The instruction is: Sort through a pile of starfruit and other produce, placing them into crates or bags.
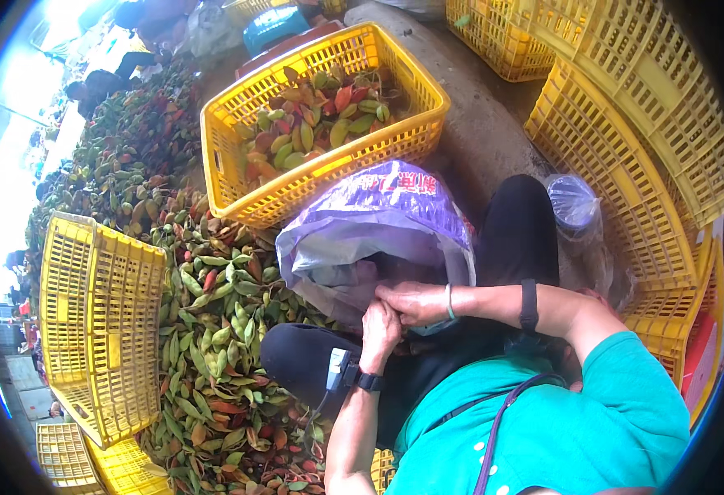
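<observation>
Sitting with knees apart, a person in a teal shirt (535,421) and black trousers (517,235) is holding both hands close together at the near edge of a purple-and-white plastic bag (378,202). The bag is standing between the 2 knees, its mouth gaping toward the person, its far side rising just in front of the near long edge of a yellow crate (329,169). The left hand (381,332) is pointing up and touching the right hand (416,302), which is reaching across from the other side. The fingers of both are bunching together and curling inward; whether they are clamping on the bag's edge, the view cannot tell. A pale band (450,301) is circling the right wrist, and a dark strap (370,381) is circling the left. Green and red pods (308,124) are lying inside the crate, below its rim. More are spreading over the ground in a heap (213,330) past the crate's near left corner. Yellow crates are standing in stacks at left (102,322) and right (618,165).
</observation>
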The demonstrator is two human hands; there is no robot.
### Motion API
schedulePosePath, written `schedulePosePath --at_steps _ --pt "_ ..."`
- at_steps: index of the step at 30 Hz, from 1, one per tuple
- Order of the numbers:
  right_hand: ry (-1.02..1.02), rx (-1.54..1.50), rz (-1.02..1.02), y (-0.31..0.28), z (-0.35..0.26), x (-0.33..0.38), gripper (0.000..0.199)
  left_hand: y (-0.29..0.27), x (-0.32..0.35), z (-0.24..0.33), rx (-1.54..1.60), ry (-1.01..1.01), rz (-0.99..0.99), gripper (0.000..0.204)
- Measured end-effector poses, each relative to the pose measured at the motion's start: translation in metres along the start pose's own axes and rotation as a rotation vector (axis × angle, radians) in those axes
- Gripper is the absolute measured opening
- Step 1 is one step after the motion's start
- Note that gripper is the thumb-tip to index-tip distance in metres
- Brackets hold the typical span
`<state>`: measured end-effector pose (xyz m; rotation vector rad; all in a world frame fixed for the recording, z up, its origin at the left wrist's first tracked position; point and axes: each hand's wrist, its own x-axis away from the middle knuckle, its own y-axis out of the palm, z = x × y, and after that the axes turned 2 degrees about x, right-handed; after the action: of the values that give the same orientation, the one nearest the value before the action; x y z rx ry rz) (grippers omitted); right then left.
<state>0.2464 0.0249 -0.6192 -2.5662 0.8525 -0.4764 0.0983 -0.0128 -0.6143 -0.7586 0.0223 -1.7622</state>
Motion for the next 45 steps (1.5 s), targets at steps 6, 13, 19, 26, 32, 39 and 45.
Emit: schedulePosePath --at_steps 6,13,19,26,32,39,45 --pt "0.162 0.404 0.156 -0.024 0.001 0.0 0.027 -0.007 0.008 0.013 0.174 -0.093 0.162 0.042" --pt "-0.109 0.255 0.261 -0.06 -0.049 0.007 0.057 -0.017 0.021 0.044 0.884 0.064 0.243 0.029" --pt "-0.471 0.394 0.34 -0.087 -0.124 -0.011 0.032 -0.058 0.102 0.053 1.109 0.379 0.098 0.029" --pt "-0.559 1.111 0.669 -0.193 -0.111 -0.118 0.052 -0.133 0.14 -0.162 0.926 -0.34 1.038 0.022" --pt "-0.142 0.241 0.463 -0.138 -0.066 -0.092 0.039 -0.112 0.088 -0.251 0.721 -0.314 0.974 0.018" --pt "0.012 0.009 0.492 -0.125 -0.078 -0.066 0.033 -0.163 0.058 -0.249 -0.036 -0.25 1.563 0.023" --pt "0.02 -0.067 0.457 -0.115 -0.076 -0.063 0.031 -0.272 0.105 -0.304 0.108 -0.823 1.777 0.045"
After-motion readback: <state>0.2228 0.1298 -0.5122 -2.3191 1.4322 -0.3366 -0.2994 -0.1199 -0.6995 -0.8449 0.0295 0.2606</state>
